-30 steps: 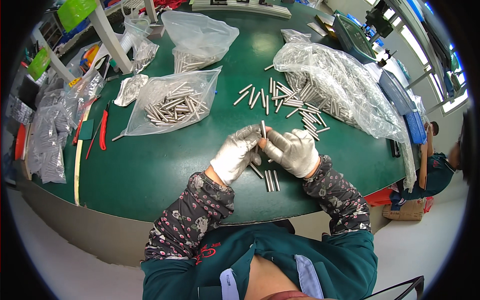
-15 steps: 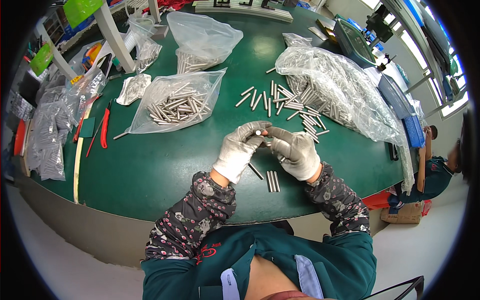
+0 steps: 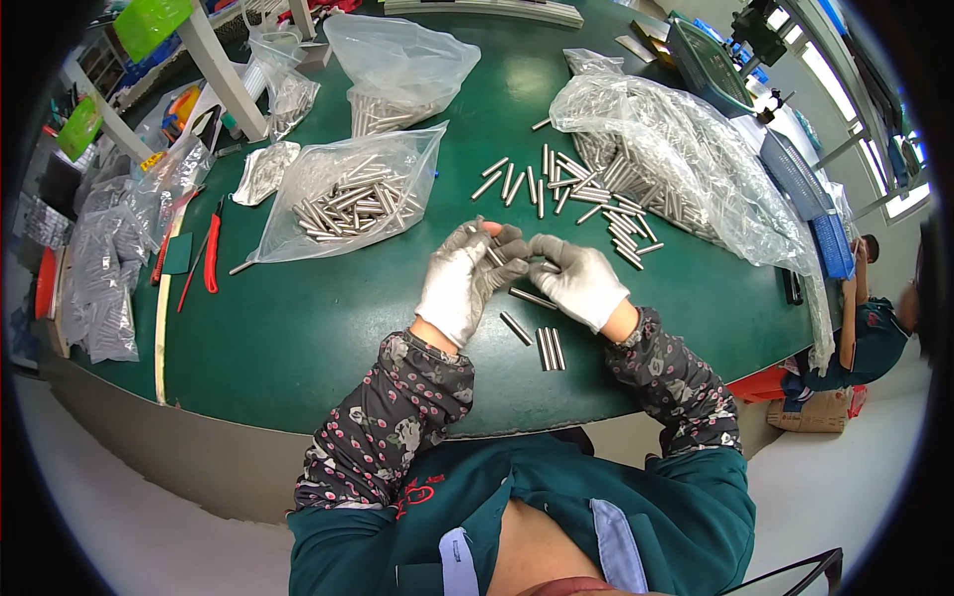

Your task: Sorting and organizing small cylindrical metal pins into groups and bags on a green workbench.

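The left hand [image 3: 469, 276] is holding a metal pin [image 3: 496, 256] among its curled fingers; the fingers of the right hand [image 3: 579, 282] are bending together just beside, their grip hard to tell. The pin is looking stiff, smooth and probably slippery, likely dense, best pinched mid-length. Beyond the fingers leftward, a clear bag [image 3: 422, 159] is holding loose pins [image 3: 348, 211]; rightward, a larger bag [image 3: 760, 223] is bulging with more.

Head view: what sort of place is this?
Probably a factory workshop or packing room: loose metal pins lie on a green worktable, a big clear bag holds many more, and another person in dark green is at the right.
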A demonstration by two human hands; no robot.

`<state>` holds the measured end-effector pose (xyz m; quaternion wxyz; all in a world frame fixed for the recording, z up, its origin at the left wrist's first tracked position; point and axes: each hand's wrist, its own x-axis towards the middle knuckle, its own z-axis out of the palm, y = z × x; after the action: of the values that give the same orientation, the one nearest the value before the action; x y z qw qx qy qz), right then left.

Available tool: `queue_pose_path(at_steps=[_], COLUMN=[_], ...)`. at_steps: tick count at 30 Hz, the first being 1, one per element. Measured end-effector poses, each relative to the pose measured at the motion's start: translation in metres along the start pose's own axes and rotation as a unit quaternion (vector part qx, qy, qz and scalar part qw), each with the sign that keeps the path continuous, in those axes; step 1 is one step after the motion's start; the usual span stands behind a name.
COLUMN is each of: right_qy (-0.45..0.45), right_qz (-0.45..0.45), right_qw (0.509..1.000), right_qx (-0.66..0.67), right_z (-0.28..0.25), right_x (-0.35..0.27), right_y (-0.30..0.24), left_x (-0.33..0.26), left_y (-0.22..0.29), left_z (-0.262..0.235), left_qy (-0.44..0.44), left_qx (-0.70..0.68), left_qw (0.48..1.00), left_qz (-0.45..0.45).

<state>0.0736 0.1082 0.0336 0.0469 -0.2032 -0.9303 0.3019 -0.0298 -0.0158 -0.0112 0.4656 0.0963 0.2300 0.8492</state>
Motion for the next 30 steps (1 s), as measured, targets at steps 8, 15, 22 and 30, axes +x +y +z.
queue_pose_path(at_steps=[8,15,22,30], right_qy=[-0.123,0.097,0.044,0.159], right_qz=[-0.068,-0.074,-0.033,-0.053], right_qw=[0.983,0.989,0.997,0.981], right_qx=[-0.117,0.078,-0.051,-0.097], right_z=[0.001,-0.023,-0.007,-0.041], right_x=[-0.003,-0.007,0.003,0.054], right_y=[0.005,-0.022,-0.05,-0.02], left_x=[0.001,0.0,-0.009,-0.01], left_y=[0.005,-0.001,-0.009,-0.004], left_z=[-0.007,-0.021,0.016,0.009], left_qy=[0.047,0.015,0.045,0.12], left_qx=[-0.133,-0.123,-0.131,-0.062], left_qw=[0.989,0.989,0.988,0.988], left_qz=[-0.045,-0.078,-0.073,-0.068])
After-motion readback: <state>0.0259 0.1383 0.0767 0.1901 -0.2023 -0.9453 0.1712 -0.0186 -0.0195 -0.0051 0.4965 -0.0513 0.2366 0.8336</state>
